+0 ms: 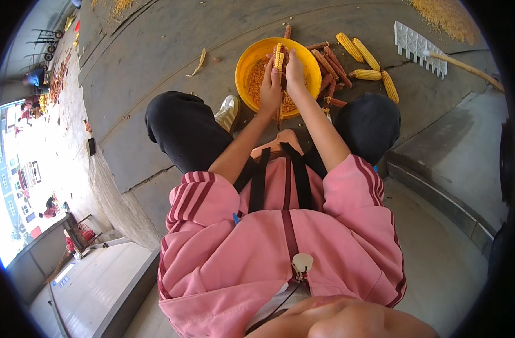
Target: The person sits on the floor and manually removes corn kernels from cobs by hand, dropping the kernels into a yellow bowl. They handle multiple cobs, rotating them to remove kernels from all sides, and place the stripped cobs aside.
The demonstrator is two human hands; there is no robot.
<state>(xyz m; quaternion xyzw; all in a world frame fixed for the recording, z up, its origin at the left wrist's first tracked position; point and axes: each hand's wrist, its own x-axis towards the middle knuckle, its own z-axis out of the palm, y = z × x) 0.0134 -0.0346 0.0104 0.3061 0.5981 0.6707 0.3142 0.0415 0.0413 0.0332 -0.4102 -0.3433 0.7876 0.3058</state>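
Note:
A partly shelled ear of corn (278,57) stands nearly on end between my hands, over a yellow plastic basin (241,78). Yellow kernels line its near face, and reddish cob shows on its right side. My left hand (271,91) grips it from the left, thumb lying along the kernels. On the other side my right hand (296,72) presses against the reddish part, its fingertips mostly hidden. Loose corn kernels (255,82) cover the bottom of the basin. A thin brownish piece hangs below my left hand; I cannot tell whether it belongs to the ear.
Bare reddish cobs (334,63) lie heaped right of the basin. Several unshelled yellow ears (366,74) are farther right. A white toothed rake head (420,48) with a wooden handle (464,65) rests beyond them. A dry husk (197,63) lies left on the concrete floor (156,55).

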